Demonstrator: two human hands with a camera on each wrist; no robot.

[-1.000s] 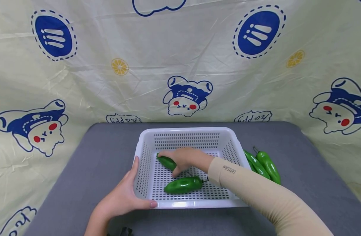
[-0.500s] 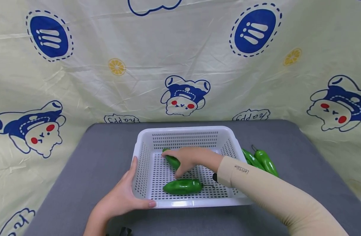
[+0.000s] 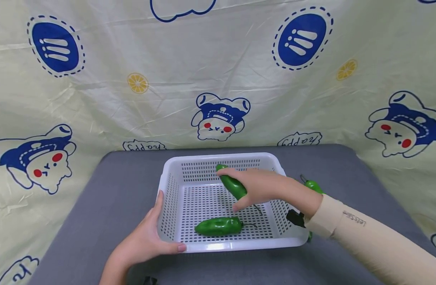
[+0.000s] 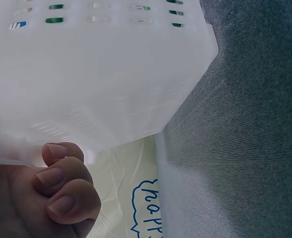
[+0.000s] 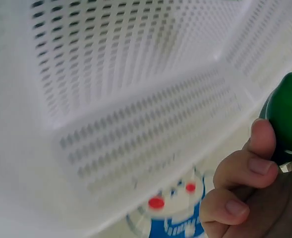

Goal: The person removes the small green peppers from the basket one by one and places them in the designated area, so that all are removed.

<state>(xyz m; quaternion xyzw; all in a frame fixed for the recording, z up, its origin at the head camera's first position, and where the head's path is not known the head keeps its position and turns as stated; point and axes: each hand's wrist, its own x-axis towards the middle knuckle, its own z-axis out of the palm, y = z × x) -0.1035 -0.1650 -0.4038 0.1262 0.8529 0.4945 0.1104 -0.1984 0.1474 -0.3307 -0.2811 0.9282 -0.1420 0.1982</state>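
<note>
Green pepper (image 3: 233, 186): gripped in right hand (image 3: 259, 184) over basket (image 3: 216, 247), slanting lengthwise far-left to near-right (with 1 loose pepper (image 3: 219, 226) inside); basket's near-left corner gripped in left hand (image 3: 146, 238).

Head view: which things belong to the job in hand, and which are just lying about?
Part of the job:
white basket, gripped by the left hand
held pepper, green, in the right hand
loose pepper, lying on the basket floor

Apparently just there:
outside pepper, partly hidden; may yet belong
grey table
printed cloth behind
</note>
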